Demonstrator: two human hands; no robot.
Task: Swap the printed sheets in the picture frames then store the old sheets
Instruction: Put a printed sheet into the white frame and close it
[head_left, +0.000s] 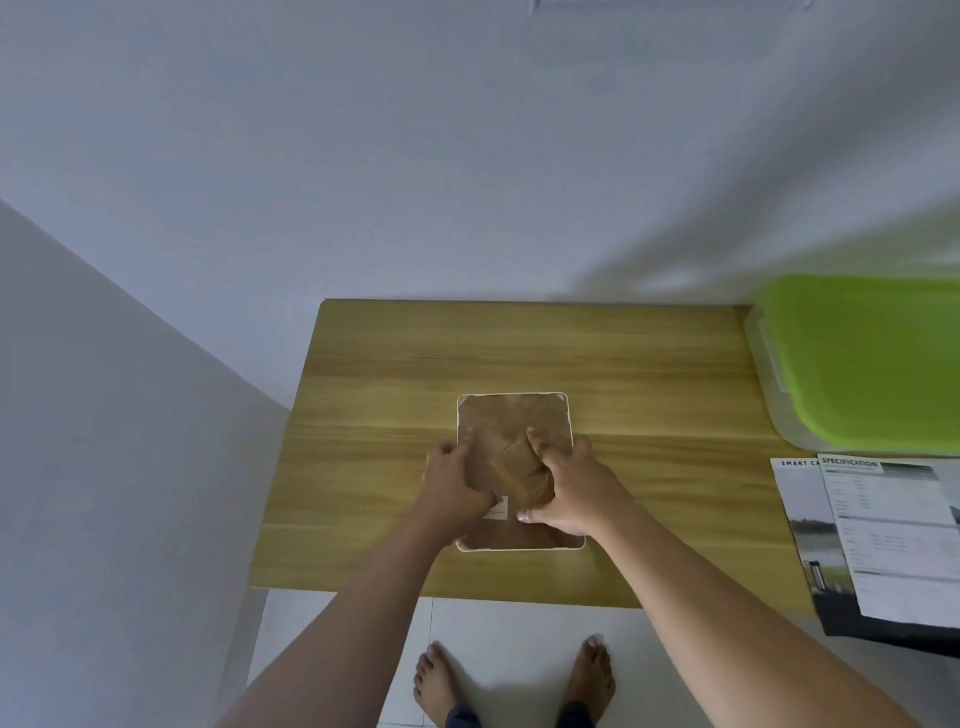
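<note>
A picture frame (514, 410) with a thin white rim lies face down in the middle of the wooden table (649, 374), its brown backing board up. My left hand (454, 480) rests on the left side of the backing, fingers pointing forward. My right hand (563, 483) lies over the middle and right of the backing, fingers bent around the brown stand flap (519, 475), thumb near a small white label (496, 509). Printed sheets (893, 535), one headed "SPECIFICATION", lie at the table's right edge.
A clear plastic box with a green lid (872, 364) stands at the back right of the table. A dark folder (883, 629) lies under the printed sheets. Walls close in behind and on the left. My bare feet stand on white floor tiles below the table's front edge.
</note>
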